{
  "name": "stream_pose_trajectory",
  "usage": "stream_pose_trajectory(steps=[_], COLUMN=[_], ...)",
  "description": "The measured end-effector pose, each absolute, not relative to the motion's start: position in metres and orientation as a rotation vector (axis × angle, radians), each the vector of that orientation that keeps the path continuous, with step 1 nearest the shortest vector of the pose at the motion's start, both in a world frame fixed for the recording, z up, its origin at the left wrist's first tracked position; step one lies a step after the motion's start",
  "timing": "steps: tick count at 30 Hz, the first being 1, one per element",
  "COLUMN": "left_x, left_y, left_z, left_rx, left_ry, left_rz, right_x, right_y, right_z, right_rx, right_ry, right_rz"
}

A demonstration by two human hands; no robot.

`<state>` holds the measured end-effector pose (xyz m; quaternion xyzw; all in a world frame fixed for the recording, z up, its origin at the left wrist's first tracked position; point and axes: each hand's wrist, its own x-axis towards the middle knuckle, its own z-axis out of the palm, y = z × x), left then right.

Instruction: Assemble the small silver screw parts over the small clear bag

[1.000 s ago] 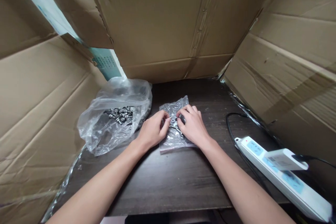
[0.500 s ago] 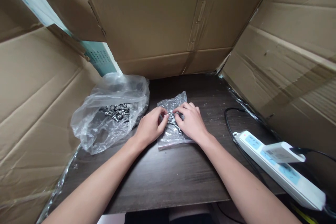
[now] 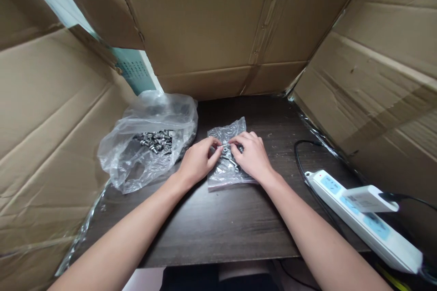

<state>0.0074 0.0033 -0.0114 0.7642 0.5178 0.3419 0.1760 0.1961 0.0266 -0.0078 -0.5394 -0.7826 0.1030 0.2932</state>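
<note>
Over a small clear plastic bag (image 3: 218,183), my two hands meet at a thin metal bolt (image 3: 223,145) lying roughly level between them. My left hand (image 3: 197,158) pinches one end with thumb and fingers. At the other end, the thumb and forefinger of my right hand (image 3: 251,154) close in a pinch; whether a small nut sits in them is hidden. Beneath the fingers, a few loose bolts (image 3: 230,161) and a nut (image 3: 225,150) rest on the bag.
To the left, a large open plastic bag (image 3: 114,150) holds a heap of bolts (image 3: 157,141). A white power strip (image 3: 362,223) with a plugged-in adapter (image 3: 370,199) and black cable lies at the right. Cardboard walls (image 3: 211,22) surround the dark table (image 3: 218,232) on three sides.
My right fingertips have come onto the end of the bolt, which shows more plainly between the hands. The whole view has shifted slightly.
</note>
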Motion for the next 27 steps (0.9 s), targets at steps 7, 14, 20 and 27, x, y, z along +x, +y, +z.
stream_pose_trajectory(steps=[7,14,20,27], left_x=[0.0083,0.0085,0.0069,0.0072], left_y=[0.0031,0.0027,0.0036,0.003], left_z=[-0.0114,-0.0115,-0.0124,-0.0132], left_rx=[2.16,2.16,2.141,2.122], left_ry=[1.471,1.47,1.445,1.46], left_rz=[0.977,1.009,1.011,1.005], right_x=[0.1964,0.1976,0.1959,0.1978], right_y=[0.0249,0.0247,0.0213,0.0245], right_z=[-0.003,-0.0047,-0.0009,-0.0033], right_rx=[-1.37,-1.431,-1.299,-1.45], right_ry=[-2.034,-2.169,-2.349,-2.285], right_rz=[0.297,0.124,0.212,0.226])
